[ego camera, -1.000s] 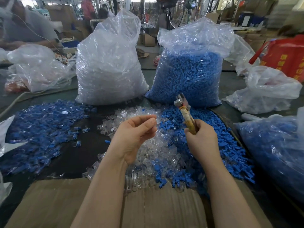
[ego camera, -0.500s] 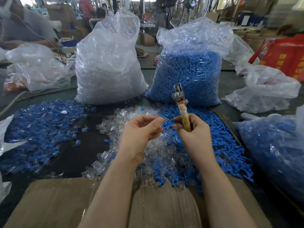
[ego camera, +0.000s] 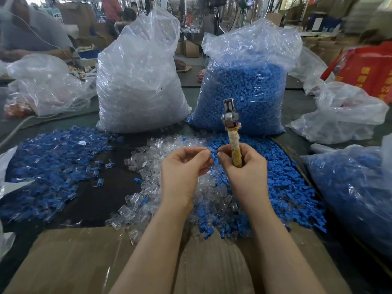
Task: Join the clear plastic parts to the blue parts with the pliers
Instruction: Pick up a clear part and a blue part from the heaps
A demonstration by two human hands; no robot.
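Pliers (ego camera: pixel 231 134) stand near upright in the head view (only view given), gripped by the right hand (ego camera: pixel 244 172) w/ fingers curled round the taped yellowish handle; long axis runs bottom-to-top of the frame, metal head up and pointing toward the far edge of the bench (ego camera: pixel 110 187), against the blue-filled bag (ego camera: pixel 244 88). Jaws look about closed, nothing seen in them. Left hand (ego camera: pixel 184 168) is curled, thumb & forefinger pinching something small at the tips, prob. a clear part w/ a blue part (ego camera: pixel 212 157) just between the two hands; too small to tell how they sit. Right thumb & forefinger tip almost touch that piece. Step, as I judge it: mate the two parts by fingertip, then bring the plier head down to squeeze. To do it well: line parts up straight first, keep the pinch low & clear of the jaws, squeeze only until seated, since clear plastic likely cracks. Loose clear pile (ego camera: pixel 169 149) and blue pile (ego camera: pixel 286 187) lie mid-bench under the hands, w/ a mixed blue-and-clear heap (ego camera: pixel 53 162) toward the left edge, cardboard (ego camera: pixel 74 262) at the near edge.
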